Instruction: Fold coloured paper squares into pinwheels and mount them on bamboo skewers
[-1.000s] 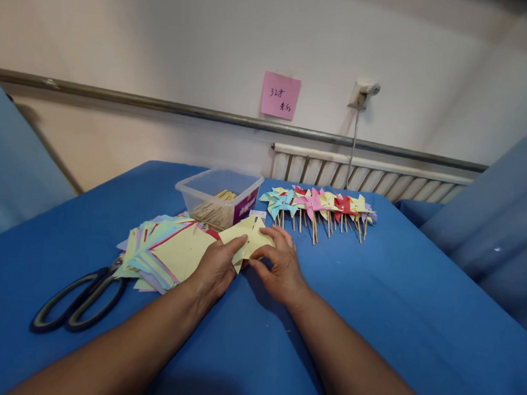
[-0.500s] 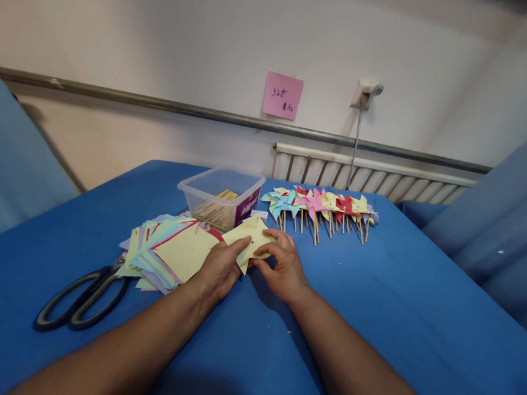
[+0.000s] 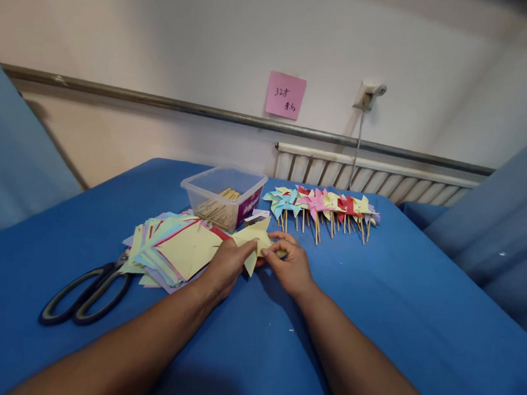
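Between my two hands, above the blue table, is a pale yellow paper pinwheel sheet (image 3: 252, 233) with slit corners, some of them bent inward. My left hand (image 3: 228, 266) grips its near left side, thumb on top. My right hand (image 3: 289, 265) pinches a folded-in part of the paper on the right, thumb and fingers together. Left of my left hand lies a stack of coloured paper squares (image 3: 182, 252), a yellow one on top. Behind the hands stands a clear plastic box (image 3: 204, 196) holding many thin wooden sticks (image 3: 220, 209).
Scissors (image 3: 86, 293) with dark handles lie at the left, their blades partly under the paper stack. Several finished pinwheels (image 3: 317, 202) on sticks lie at the back right. A small box (image 3: 257, 217) sits beside the plastic box. Blue curtains (image 3: 505, 226) hang at both sides.
The yellow paper's corners have been bent further inward, and it now looks more like a pinwheel. My right thumb has come from below onto the paper's top.
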`<state>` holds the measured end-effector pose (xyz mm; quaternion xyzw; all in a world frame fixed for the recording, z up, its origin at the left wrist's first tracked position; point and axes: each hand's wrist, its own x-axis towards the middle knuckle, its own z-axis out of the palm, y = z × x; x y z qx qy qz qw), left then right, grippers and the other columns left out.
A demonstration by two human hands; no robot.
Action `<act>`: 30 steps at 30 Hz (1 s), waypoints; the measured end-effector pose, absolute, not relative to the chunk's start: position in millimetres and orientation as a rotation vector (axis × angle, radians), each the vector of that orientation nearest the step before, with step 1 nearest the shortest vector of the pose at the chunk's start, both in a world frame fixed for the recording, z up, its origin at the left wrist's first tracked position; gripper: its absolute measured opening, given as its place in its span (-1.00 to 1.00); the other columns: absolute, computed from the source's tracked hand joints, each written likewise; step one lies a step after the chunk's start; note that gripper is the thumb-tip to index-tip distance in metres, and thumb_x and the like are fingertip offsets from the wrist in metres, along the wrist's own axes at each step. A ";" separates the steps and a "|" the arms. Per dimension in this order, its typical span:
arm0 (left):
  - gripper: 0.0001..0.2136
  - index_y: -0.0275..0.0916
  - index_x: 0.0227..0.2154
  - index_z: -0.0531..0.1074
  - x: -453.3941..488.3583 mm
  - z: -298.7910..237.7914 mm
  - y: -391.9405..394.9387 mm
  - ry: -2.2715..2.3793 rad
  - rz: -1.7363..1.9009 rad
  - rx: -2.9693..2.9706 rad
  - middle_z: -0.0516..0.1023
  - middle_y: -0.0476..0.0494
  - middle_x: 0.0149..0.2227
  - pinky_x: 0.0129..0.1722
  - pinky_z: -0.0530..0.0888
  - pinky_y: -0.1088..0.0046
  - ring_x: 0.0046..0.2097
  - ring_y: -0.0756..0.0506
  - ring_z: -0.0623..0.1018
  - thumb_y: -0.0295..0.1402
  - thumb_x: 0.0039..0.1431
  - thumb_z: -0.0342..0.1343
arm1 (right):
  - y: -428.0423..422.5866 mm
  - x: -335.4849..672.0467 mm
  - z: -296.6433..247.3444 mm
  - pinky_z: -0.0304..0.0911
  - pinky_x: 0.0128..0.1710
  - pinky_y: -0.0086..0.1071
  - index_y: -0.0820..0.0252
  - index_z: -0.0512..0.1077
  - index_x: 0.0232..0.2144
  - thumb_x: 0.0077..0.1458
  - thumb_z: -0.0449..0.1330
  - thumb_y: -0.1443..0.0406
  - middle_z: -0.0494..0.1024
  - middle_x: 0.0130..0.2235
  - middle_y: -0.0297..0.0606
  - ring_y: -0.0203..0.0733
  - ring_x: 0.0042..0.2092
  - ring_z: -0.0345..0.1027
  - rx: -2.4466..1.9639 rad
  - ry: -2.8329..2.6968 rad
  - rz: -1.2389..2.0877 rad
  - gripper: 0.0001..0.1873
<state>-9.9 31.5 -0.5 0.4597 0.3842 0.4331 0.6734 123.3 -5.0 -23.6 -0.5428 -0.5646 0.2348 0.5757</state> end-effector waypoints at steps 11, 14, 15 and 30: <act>-0.75 -0.39 -0.28 0.50 -7.7 6.4 27.8 0.877 0.958 0.906 0.60 -0.22 -0.40 -0.38 0.52 0.38 -0.43 -0.10 0.55 -0.43 -0.10 0.18 | -1.6 127.0 -30.6 0.16 0.01 -0.21 0.15 0.46 -0.61 -0.07 0.26 0.26 0.51 -0.16 -0.18 -0.12 -0.10 0.39 -1.251 -1.246 0.626 -0.85; -0.70 -0.39 -0.26 0.51 -7.6 7.9 26.3 0.848 0.942 0.944 0.60 -0.19 -0.39 -0.44 0.49 0.45 -0.44 -0.07 0.53 -0.47 -0.15 0.18 | -1.9 126.8 -29.9 0.18 -0.01 -0.21 0.15 0.46 -0.62 -0.07 0.26 0.25 0.51 -0.18 -0.19 -0.10 -0.11 0.40 -1.263 -1.251 0.627 -0.84; -0.69 -0.39 -0.25 0.51 -7.8 7.8 26.0 0.839 0.931 0.963 0.60 -0.19 -0.38 -0.44 0.48 0.47 -0.44 -0.06 0.53 -0.48 -0.17 0.18 | -1.8 126.8 -29.8 0.18 -0.01 -0.22 0.15 0.46 -0.62 -0.07 0.26 0.25 0.51 -0.18 -0.19 -0.10 -0.12 0.40 -1.267 -1.251 0.626 -0.84; -0.63 -0.35 -0.19 0.50 -9.2 3.9 27.7 0.837 0.895 1.081 0.60 -0.19 -0.27 -0.33 0.47 0.46 -0.31 -0.09 0.55 -0.39 -0.15 0.28 | 0.8 125.7 -34.4 0.21 -0.04 -0.23 0.18 0.46 -0.63 -0.08 0.27 0.21 0.52 -0.19 -0.17 -0.11 -0.13 0.41 -1.290 -1.227 0.632 -0.80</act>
